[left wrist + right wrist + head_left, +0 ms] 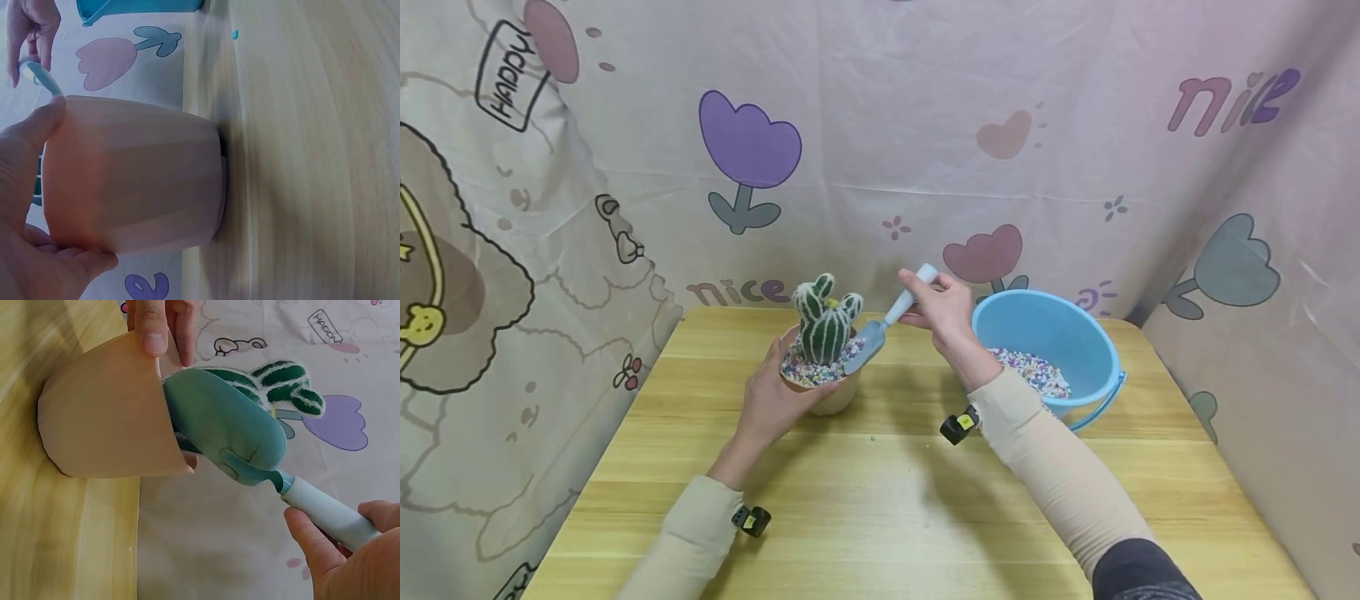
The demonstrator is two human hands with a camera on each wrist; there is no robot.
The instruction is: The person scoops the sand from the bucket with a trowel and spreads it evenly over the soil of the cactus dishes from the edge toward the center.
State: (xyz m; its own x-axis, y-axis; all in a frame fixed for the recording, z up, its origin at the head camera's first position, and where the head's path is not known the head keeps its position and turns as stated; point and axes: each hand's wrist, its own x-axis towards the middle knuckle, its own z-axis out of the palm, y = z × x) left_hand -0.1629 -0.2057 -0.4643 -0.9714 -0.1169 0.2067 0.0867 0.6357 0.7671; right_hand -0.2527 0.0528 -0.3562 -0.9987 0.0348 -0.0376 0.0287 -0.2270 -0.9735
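Note:
A peach flower pot [137, 175] stands on the table, holding a green-and-white cactus [825, 333] set in small multicoloured pebbles [811, 373]. My left hand [772, 400] grips the pot at its rim, thumb on the near side and fingers round the left. My right hand [946, 310] holds a light blue trowel [228, 425] by its pale handle [328, 512]. The trowel's blade tilts down into the pot at the right of the cactus, its tip at the pebbles just inside the rim.
A blue bucket [1045, 312] with pebbles at its bottom stands to the right, behind my right forearm, its handle hanging down at the front. Behind the wooden table [865, 517] hangs a printed cloth [880, 108]. A small blue bit [235, 34] lies on the table.

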